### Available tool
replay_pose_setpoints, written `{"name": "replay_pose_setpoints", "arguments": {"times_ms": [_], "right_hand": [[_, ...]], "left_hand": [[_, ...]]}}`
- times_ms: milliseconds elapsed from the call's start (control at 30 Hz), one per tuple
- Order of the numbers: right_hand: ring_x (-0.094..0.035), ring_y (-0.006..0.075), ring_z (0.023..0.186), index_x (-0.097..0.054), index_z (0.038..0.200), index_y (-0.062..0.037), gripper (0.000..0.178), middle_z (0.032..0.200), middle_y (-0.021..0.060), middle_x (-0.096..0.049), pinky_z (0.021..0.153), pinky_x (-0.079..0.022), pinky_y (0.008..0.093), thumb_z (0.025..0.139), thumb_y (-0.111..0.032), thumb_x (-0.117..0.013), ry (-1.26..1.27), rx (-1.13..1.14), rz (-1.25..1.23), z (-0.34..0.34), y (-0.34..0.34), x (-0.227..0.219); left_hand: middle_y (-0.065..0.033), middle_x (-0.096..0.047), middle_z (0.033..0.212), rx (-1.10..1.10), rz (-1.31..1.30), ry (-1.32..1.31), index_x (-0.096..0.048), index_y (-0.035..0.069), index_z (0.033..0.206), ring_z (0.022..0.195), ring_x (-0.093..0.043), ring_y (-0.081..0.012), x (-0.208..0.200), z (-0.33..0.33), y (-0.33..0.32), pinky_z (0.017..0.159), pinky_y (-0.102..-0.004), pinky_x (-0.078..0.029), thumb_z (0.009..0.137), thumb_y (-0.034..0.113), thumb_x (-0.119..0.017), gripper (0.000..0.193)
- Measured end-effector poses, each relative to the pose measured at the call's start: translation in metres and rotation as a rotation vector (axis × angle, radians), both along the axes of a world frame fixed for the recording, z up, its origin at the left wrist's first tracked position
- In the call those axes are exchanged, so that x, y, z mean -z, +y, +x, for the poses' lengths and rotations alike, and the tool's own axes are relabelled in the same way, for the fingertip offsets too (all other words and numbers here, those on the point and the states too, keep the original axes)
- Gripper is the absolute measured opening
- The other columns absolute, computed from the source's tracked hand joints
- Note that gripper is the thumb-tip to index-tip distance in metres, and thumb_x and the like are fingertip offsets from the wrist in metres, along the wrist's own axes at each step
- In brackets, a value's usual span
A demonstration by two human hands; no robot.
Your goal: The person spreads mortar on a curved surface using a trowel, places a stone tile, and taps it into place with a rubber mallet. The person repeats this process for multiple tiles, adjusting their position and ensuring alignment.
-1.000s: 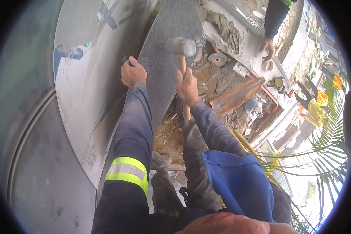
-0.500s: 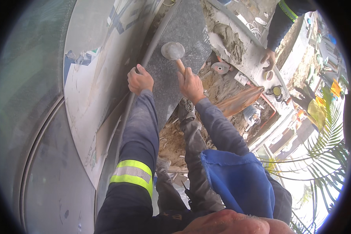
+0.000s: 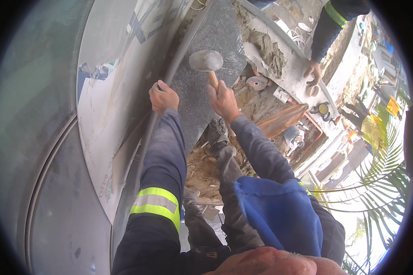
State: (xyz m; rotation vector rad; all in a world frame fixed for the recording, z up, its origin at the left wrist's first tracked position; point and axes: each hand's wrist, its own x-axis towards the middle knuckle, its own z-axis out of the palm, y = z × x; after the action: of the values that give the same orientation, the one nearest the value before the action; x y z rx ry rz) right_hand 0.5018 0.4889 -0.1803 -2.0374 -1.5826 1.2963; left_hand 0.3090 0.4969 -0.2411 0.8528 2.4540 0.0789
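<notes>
My right hand [image 3: 226, 101] is wrapped round the wooden handle of a mallet [image 3: 206, 60] with a pale grey head. The mallet head is over a dark grey, speckled stone slab [image 3: 211, 30]; whether it touches the slab I cannot tell. At the slab's left edge, beside a long grey edging [image 3: 178, 62], my left hand [image 3: 164, 97] is closed with its fingers curled. Anything inside those fingers is hidden from view.
A large white panel [image 3: 114, 91] stands along the left. Another person's hand [image 3: 312, 72] is at a mortar-smeared ledge [image 3: 287, 73] on the right. Below it lie a cutting disc [image 3: 257, 83], a tape roll [image 3: 313, 90] and a brown, pointed piece [image 3: 282, 120]. Palm fronds [image 3: 383, 160] hang at far right.
The mallet head has tilted and looks larger, seemingly raised a little. Both my hands have shifted only slightly, and the mallet is still in my right hand.
</notes>
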Motion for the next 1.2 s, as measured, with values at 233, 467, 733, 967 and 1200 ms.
{"name": "replay_pose_setpoints", "arguments": {"times_ms": [233,467,733,967,1200], "right_hand": [[-0.063,0.0528,0.071,-0.049,0.095,0.001,0.031,0.072,0.0305,-0.062,0.062,-0.047,0.0566,0.101,-0.026,-0.063,-0.016,0.098,0.019,-0.004,0.003,0.005],[-0.064,0.0542,0.07,-0.047,0.097,0.0006,0.032,0.073,0.0311,-0.064,0.063,-0.05,0.0602,0.103,-0.028,-0.06,-0.071,0.062,0.052,-0.005,0.023,0.006],[-0.066,0.0539,0.074,-0.05,0.097,0.001,0.033,0.077,0.0321,-0.066,0.067,-0.051,0.0595,0.102,-0.03,-0.059,-0.076,0.14,0.01,-0.008,0.049,0.003],[-0.066,0.0549,0.08,-0.053,0.098,0.0024,0.035,0.083,0.0339,-0.067,0.071,-0.051,0.0599,0.102,-0.032,-0.059,-0.122,0.176,-0.044,-0.005,0.065,0.003],[-0.066,0.0548,0.081,-0.053,0.096,0.0031,0.037,0.083,0.0339,-0.067,0.073,-0.052,0.0581,0.102,-0.033,-0.059,-0.117,0.188,0.017,0.001,0.08,0.005]], "left_hand": [[-0.0096,-0.063,0.133,0.0,-0.013,0.011,-0.066,0.008,0.129,0.123,-0.062,-0.0311,-0.002,0.002,0.001,0.101,-0.0473,-0.052,0.109,0.045,-0.035,0.053],[-0.0098,-0.063,0.133,-0.004,-0.028,0.017,-0.065,0.008,0.129,0.123,-0.062,-0.0314,-0.001,0.003,0.003,0.101,-0.0479,-0.052,0.108,0.048,-0.035,0.054],[-0.009,-0.062,0.135,0.032,-0.035,0.017,-0.065,0.007,0.13,0.124,-0.062,-0.0307,-0.001,0.002,0.003,0.101,-0.0483,-0.053,0.108,0.049,-0.036,0.055],[-0.0087,-0.062,0.137,0.04,-0.045,-0.002,-0.064,0.008,0.132,0.125,-0.062,-0.0292,0.0,-0.001,0.002,0.102,-0.046,-0.053,0.108,0.049,-0.036,0.056],[-0.0083,-0.062,0.136,0.045,-0.051,0.015,-0.065,0.007,0.131,0.124,-0.062,-0.0291,0.001,0.0,0.002,0.101,-0.0452,-0.054,0.107,0.05,-0.037,0.056]]}}
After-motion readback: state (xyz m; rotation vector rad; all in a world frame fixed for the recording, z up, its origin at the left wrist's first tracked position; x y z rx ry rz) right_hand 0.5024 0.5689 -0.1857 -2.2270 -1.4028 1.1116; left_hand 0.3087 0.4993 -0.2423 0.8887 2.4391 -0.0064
